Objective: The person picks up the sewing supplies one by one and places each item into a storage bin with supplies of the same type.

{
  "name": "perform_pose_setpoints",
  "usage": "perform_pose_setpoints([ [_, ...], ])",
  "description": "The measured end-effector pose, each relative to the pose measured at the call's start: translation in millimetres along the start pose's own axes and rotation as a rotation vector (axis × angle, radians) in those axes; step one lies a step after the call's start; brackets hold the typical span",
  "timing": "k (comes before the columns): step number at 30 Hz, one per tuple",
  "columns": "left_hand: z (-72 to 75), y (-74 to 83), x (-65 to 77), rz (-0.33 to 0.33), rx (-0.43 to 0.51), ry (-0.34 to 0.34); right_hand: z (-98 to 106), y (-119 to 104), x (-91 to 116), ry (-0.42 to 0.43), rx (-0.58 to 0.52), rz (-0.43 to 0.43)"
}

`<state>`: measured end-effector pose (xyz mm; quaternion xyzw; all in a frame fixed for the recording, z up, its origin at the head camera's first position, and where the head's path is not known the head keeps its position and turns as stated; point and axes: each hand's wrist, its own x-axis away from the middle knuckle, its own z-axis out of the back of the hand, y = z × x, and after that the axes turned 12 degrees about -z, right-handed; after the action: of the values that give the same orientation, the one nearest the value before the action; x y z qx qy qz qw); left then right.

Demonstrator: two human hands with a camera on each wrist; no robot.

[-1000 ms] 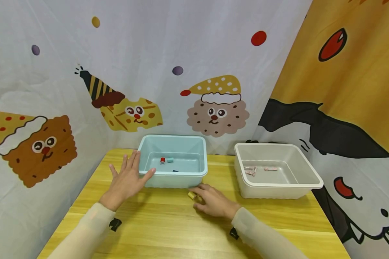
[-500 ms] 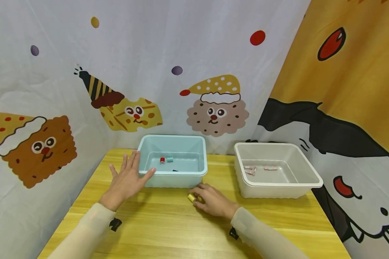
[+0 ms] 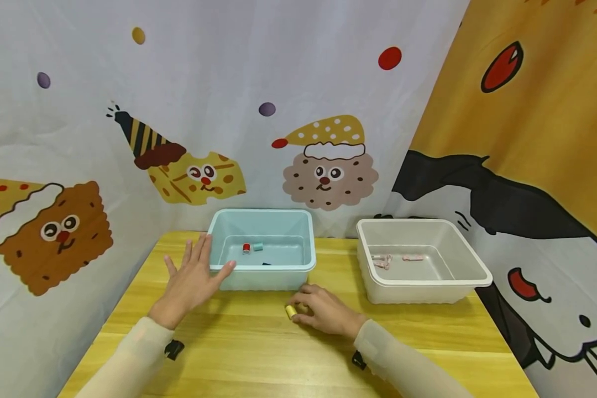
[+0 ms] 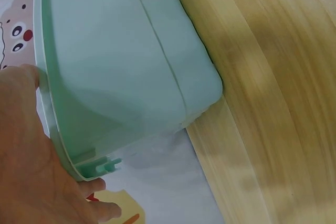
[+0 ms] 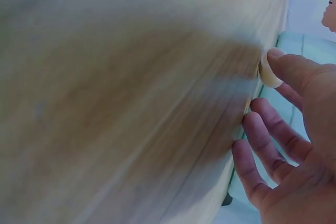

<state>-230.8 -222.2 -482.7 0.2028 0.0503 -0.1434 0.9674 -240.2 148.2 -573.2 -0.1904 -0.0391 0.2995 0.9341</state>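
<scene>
My right hand (image 3: 325, 310) is low over the wooden table, in front of the light blue bin (image 3: 266, 279). Its thumb and index finger pinch a small yellow spool of thread (image 3: 291, 312). In the right wrist view the thumb lies against the pale round end of the spool (image 5: 269, 73), while the other fingers reach to the tabletop. My left hand (image 3: 189, 283) rests on the bin's left rim, fingers spread and straight. Inside the bin lie a red spool (image 3: 246, 248), a light teal spool (image 3: 257, 246) and a dark item (image 3: 266, 263) mostly hidden by the front wall.
To the right stands a white bin (image 3: 413, 293) with several pink clip-like pieces (image 3: 382, 261) on its floor. Both bins are near the back edge of the wooden table (image 3: 258, 359), against a cartoon-printed curtain (image 3: 204, 66).
The yellow spool has shifted slightly toward the person and turned more upright between the right thumb and fingers. The left hand stays on the bin; the head view has shifted a little.
</scene>
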Motion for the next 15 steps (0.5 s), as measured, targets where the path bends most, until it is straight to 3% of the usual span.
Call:
perform_pose_setpoints([
  [15, -0.4, -3.0, -0.2, -0.003, 0.002, -0.004, 6.2, -3.1, 3.0, -0.044, -0.135, -0.005],
])
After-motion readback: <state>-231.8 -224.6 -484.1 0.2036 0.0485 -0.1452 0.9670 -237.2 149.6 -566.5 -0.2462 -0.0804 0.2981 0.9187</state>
